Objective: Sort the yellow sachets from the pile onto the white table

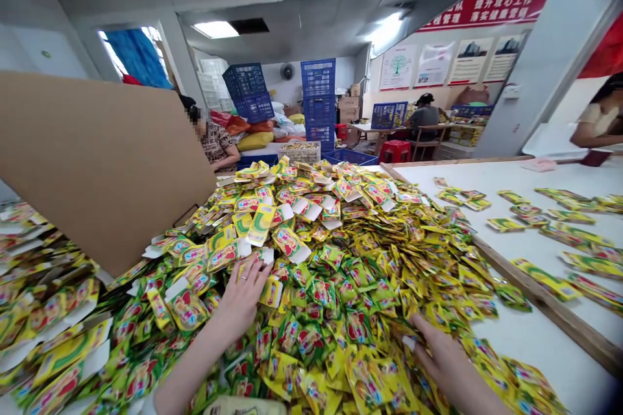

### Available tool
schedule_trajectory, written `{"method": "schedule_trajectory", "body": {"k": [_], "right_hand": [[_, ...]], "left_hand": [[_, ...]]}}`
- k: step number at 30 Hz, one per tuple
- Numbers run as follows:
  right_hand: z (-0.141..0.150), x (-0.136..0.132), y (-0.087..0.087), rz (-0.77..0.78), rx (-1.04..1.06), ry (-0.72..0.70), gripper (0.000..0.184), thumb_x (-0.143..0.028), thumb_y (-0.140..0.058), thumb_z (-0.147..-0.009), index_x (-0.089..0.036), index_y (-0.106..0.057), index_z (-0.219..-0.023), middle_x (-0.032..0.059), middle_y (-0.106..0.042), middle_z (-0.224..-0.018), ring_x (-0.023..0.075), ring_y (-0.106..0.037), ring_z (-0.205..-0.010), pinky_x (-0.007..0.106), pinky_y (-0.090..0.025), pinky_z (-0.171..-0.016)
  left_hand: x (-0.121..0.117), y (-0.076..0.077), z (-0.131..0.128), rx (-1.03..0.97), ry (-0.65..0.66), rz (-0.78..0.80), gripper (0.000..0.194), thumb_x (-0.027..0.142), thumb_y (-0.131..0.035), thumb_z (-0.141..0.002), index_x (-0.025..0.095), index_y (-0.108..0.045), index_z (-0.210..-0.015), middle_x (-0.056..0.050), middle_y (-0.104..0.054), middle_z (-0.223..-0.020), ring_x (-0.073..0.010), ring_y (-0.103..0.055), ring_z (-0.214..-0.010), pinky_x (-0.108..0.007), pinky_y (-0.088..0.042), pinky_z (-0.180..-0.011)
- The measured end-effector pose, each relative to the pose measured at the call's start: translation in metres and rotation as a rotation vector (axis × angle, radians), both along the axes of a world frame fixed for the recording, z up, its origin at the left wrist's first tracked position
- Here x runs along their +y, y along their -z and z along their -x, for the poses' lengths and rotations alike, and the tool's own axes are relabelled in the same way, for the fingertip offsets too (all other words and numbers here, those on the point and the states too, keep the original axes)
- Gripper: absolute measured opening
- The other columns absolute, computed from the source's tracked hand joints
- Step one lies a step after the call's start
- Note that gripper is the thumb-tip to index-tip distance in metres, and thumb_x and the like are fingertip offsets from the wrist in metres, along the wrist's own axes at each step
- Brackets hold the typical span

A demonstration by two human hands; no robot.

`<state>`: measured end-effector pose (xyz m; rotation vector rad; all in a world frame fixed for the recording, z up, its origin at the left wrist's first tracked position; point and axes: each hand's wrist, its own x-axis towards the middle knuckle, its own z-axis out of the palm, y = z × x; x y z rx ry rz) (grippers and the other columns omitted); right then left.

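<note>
While both hands rest on the heap of sachets [341, 272], the left hand [242, 298] lies flat with fingers spread wide, pressing the yellow packets and holding none. The right hand [445, 356] lies palm down at the heap's near right edge, fingers loosely open, its tips under a few packets; I cannot tell whether it pinches one. Just beyond the left hand a cardboard sheet [97, 162] leans over the pile. Right of the heap a wooden rail [535, 298] bounds a white table [535, 350] with scattered sachets. Farther off stand blue crates [317, 100] and seated people. The slick packets look loosely stacked: a broad sweep could send them sliding over the rail or off the near edge.
</note>
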<state>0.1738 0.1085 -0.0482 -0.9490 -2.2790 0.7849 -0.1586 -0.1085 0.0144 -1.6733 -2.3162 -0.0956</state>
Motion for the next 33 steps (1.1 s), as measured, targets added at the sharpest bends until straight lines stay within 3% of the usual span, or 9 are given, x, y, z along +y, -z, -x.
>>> {"method": "schedule_trajectory", "body": {"k": [5,9,12,15,19,23,26,29,33], "right_hand": [[0.001,0.002,-0.009,0.158,0.131,0.048,0.042,-0.048,-0.053,-0.072,-0.022,-0.058,-0.104,0.0065,-0.070,-0.073,0.0234,-0.064,-0.065,0.033,-0.051,-0.058],[0.016,-0.026,-0.054,0.580,0.372,-0.129,0.037,-0.048,-0.058,-0.074,-0.019,-0.058,-0.098,0.0025,-0.065,-0.065,0.0154,-0.058,-0.051,0.023,-0.044,-0.042],[0.039,-0.052,-0.091,0.716,0.559,-0.237,0.029,-0.041,-0.063,-0.074,-0.020,-0.056,-0.093,-0.0008,-0.059,-0.069,0.0092,-0.051,-0.042,0.020,-0.041,-0.036],[0.057,-0.069,-0.113,0.624,0.638,-0.344,0.017,-0.032,-0.065,-0.074,-0.021,-0.057,-0.084,-0.0010,-0.052,-0.077,0.0074,-0.049,-0.049,0.020,-0.044,-0.041],[0.057,-0.072,-0.125,0.259,0.367,-0.454,0.006,-0.019,-0.055,-0.080,-0.020,-0.058,-0.084,0.0018,-0.053,-0.082,0.0146,-0.052,-0.077,0.027,-0.046,-0.067],[0.045,-0.070,-0.139,0.065,-0.074,-0.543,0.024,-0.008,-0.048,-0.078,-0.024,-0.062,-0.090,0.0010,-0.055,-0.086,0.0155,-0.054,-0.081,0.028,-0.042,-0.073],[0.038,-0.069,-0.150,0.017,-0.242,-0.669,0.035,-0.003,-0.042,-0.077,-0.025,-0.061,-0.096,0.0018,-0.057,-0.095,0.0160,-0.056,-0.084,0.027,-0.043,-0.074],[0.033,-0.066,-0.152,0.056,-0.237,-0.688,0.047,0.001,-0.041,-0.072,-0.026,-0.055,-0.108,0.0020,-0.058,-0.102,0.0162,-0.055,-0.094,0.027,-0.042,-0.082],[0.026,-0.064,-0.141,0.070,-0.179,-0.661,0.034,0.002,-0.044,-0.069,-0.022,-0.064,-0.084,-0.0006,-0.061,-0.081,0.0138,-0.057,-0.079,0.023,-0.043,-0.072]], "left_hand": [[-0.003,0.000,0.010,-0.200,0.040,-0.111,0.054,0.016,-0.040,-0.076,0.013,-0.037,-0.130,-0.014,-0.042,-0.136,-0.0275,-0.027,-0.132,-0.050,-0.015,-0.111],[0.008,-0.009,-0.047,-1.159,-0.144,-0.424,0.052,0.034,-0.045,-0.077,0.016,-0.038,-0.126,-0.013,-0.046,-0.133,-0.0266,-0.040,-0.123,-0.042,-0.032,-0.103],[0.021,-0.011,-0.101,-1.773,-0.080,-0.310,0.037,0.039,-0.065,-0.065,0.015,-0.059,-0.093,-0.008,-0.067,-0.093,-0.0222,-0.060,-0.089,-0.033,-0.045,-0.085],[0.032,-0.007,-0.138,-2.055,0.071,-0.140,0.039,0.039,-0.077,-0.051,0.014,-0.058,-0.074,0.000,-0.060,-0.066,-0.0134,-0.054,-0.061,-0.026,-0.045,-0.061],[0.038,-0.001,-0.151,-2.003,0.228,-0.068,0.038,0.035,-0.080,-0.050,0.015,-0.054,-0.071,0.004,-0.051,-0.060,-0.0085,-0.044,-0.057,-0.021,-0.038,-0.056],[0.039,-0.001,-0.154,-1.841,0.182,-0.022,0.049,0.026,-0.077,-0.052,0.017,-0.054,-0.095,0.001,-0.059,-0.080,-0.0166,-0.054,-0.077,-0.028,-0.044,-0.074],[0.040,-0.009,-0.159,-1.789,0.208,0.022,0.047,0.015,-0.069,-0.050,0.017,-0.056,-0.095,-0.001,-0.061,-0.088,-0.0202,-0.055,-0.084,-0.031,-0.044,-0.078],[0.039,-0.016,-0.160,-1.973,0.321,0.127,0.041,0.014,-0.066,-0.051,0.019,-0.058,-0.091,0.001,-0.061,-0.083,-0.0188,-0.057,-0.082,-0.034,-0.043,-0.084],[0.037,0.003,-0.157,-1.805,0.349,0.180,0.027,0.025,-0.070,-0.056,0.020,-0.061,-0.081,0.001,-0.063,-0.079,-0.0220,-0.058,-0.085,-0.040,-0.043,-0.088]]}}
